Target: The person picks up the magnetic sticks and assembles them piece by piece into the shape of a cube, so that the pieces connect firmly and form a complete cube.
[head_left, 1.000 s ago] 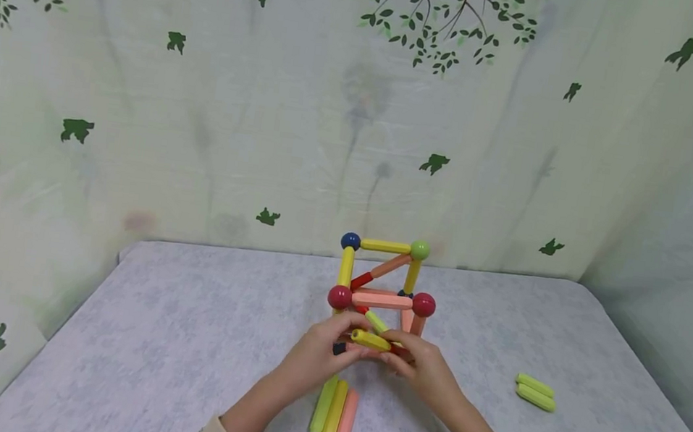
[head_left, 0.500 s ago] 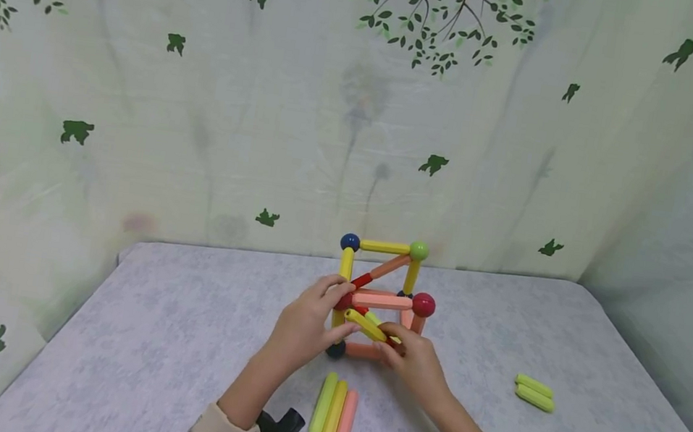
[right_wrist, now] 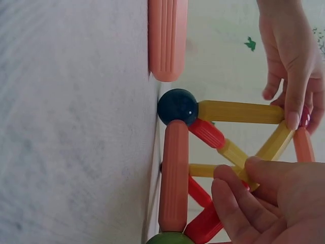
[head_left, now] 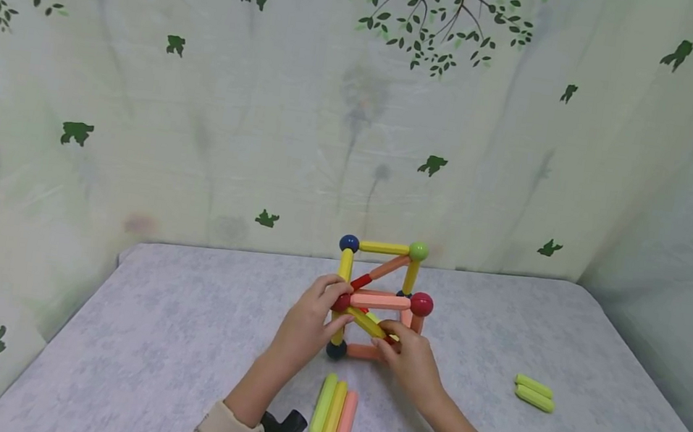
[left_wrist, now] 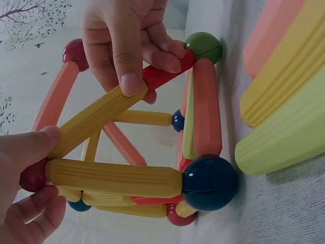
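Note:
A cube-like frame of magnetic building sticks and balls stands on the table. My left hand grips the red ball at its upper front left corner, thumb beside the end of a slanting yellow stick. That stick's upper end meets the red ball, partly behind the thumb. My right hand pinches the stick's lower end, where it joins a short red stick that runs to the green ball at the bottom corner. A dark blue ball forms the other bottom front corner.
In front of the frame lie a light green stick, a yellow stick and a pink stick, side by side. Two light green sticks rest on the table at the right. A printed curtain hangs behind.
My left hand has moved up from the yellow stick to the red corner ball. The yellow stick has swung from nearly level to a slant, its left end raised to that ball.

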Demonstrator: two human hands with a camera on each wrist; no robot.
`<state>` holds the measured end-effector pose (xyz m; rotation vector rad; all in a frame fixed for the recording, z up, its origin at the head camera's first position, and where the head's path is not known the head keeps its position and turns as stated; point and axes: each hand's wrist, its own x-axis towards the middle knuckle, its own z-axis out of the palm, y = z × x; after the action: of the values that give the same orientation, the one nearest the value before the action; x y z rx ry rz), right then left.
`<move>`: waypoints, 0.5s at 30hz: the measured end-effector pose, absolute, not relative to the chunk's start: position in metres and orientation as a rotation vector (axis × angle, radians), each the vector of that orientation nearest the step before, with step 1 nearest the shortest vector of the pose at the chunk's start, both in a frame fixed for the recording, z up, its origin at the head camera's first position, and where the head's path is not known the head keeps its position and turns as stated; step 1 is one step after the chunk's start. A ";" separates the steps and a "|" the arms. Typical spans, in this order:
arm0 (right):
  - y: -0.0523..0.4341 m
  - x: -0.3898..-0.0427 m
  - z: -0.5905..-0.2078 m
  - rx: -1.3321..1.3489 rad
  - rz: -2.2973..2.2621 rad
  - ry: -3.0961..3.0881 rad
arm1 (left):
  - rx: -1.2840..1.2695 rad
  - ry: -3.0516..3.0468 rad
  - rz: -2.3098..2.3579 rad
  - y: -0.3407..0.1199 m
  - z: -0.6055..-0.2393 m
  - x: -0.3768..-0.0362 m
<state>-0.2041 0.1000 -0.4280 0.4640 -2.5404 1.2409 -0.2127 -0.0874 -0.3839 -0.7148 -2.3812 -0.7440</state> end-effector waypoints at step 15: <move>0.134 -0.201 -0.409 0.564 0.933 -2.108 | -0.491 -2.445 -1.006 -0.081 -0.392 -0.205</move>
<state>-0.2013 0.1336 -0.4091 0.5642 -2.1080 0.9328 -0.2049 -0.0806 -0.3916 -0.4912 -2.4445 -1.0062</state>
